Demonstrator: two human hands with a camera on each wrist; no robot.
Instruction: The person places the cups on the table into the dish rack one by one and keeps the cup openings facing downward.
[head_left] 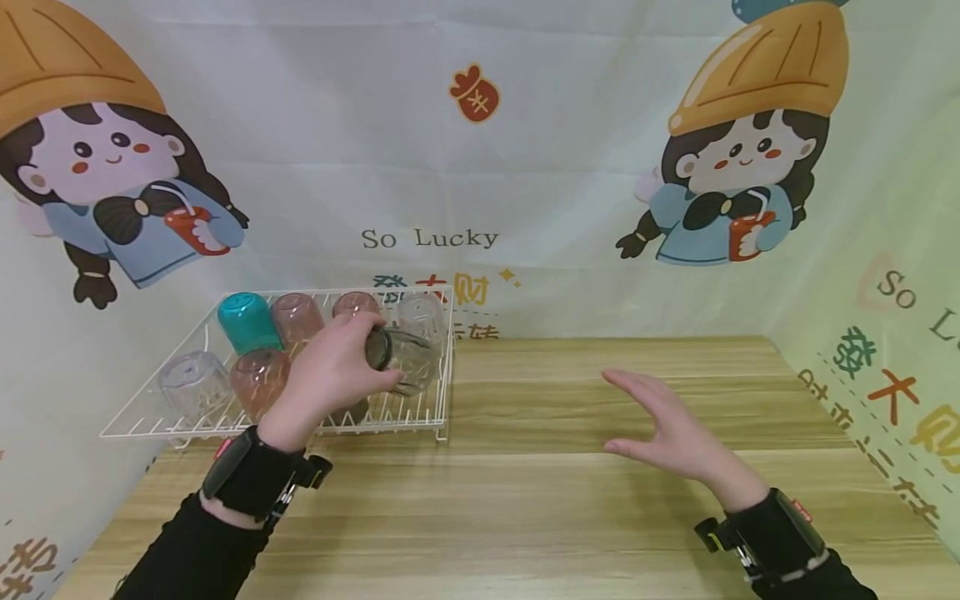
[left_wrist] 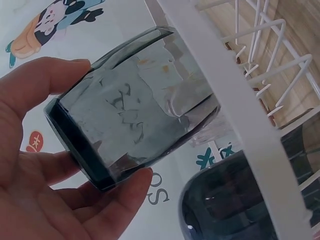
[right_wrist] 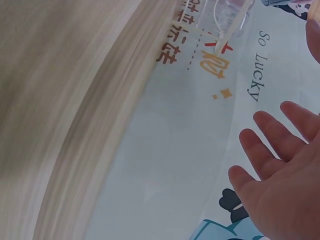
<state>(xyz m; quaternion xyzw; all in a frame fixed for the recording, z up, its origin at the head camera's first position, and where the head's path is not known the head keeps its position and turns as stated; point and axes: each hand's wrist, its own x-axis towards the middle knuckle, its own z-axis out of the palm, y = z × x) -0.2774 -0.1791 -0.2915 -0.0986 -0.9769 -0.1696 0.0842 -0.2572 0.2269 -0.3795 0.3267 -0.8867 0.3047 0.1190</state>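
Note:
My left hand (head_left: 337,364) holds a smoky grey glass (head_left: 412,360) near its thick base. The glass is tipped on its side above the right part of a white wire rack (head_left: 408,428), its mouth toward the right. In the left wrist view, thumb and fingers grip the base end of the same glass (left_wrist: 132,107), and a dark glass (left_wrist: 225,197) sits just below. To the right, over the wooden table (head_left: 540,517), my right hand (head_left: 671,425) is held up with fingers extended and thumb apart, touching nothing. Its spread fingers also show in the right wrist view.
Upside down on the rack stand a teal glass (head_left: 249,323), a clear glass (head_left: 193,383) at front left, several pinkish or amber glasses (head_left: 259,379), and another clear glass (head_left: 422,315) at back right. A printed cloth (head_left: 555,192) hangs behind the table.

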